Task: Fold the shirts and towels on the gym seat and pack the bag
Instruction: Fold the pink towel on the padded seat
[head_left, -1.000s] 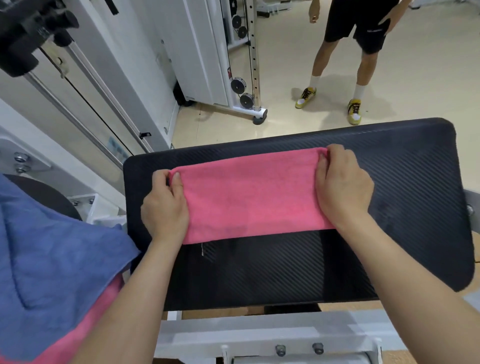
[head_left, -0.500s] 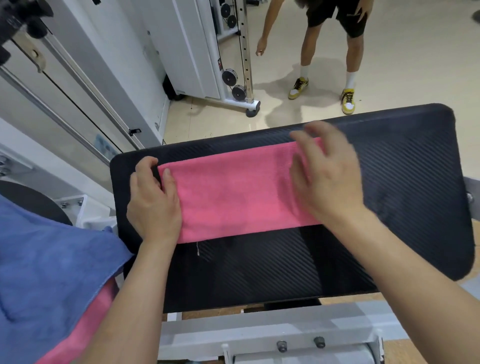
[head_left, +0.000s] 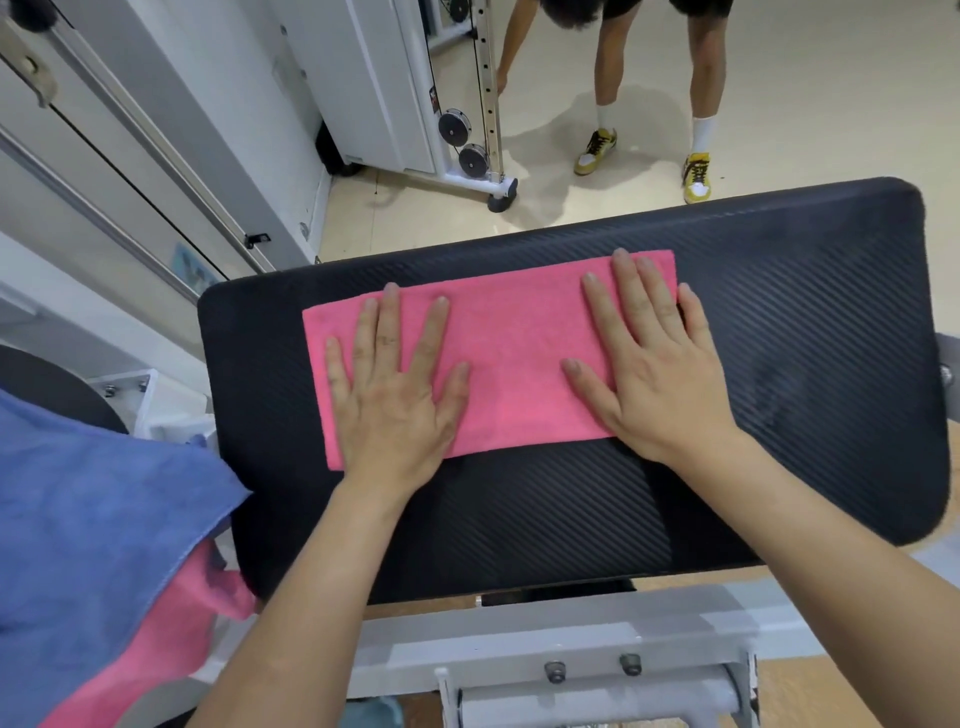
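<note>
**Towel (head_left: 514, 353) pressed flat on gym seat (head_left: 779, 364)**

At near left, a blue cloth (head_left: 93, 519) lies heaped over a pink cloth (head_left: 156, 639), both unfolded beside the seat. Farther in, the towel sits as a folded pink strip on the left half of the black pad, its long edges running left to right. Left hand (head_left: 395, 395) and right hand (head_left: 660, 374) lie palm-down on it, fingers straight and spread wide, gripping nothing. The right hand's little finger reaches past the strip's right end onto the pad. The step looks to be smoothing the fold. Even pressure sliding outward from the middle should push out air and keep the edges aligned before the next fold. Beyond the seat, a second person (head_left: 706, 67) in yellow shoes bends near a cable machine (head_left: 363, 78).
</note>
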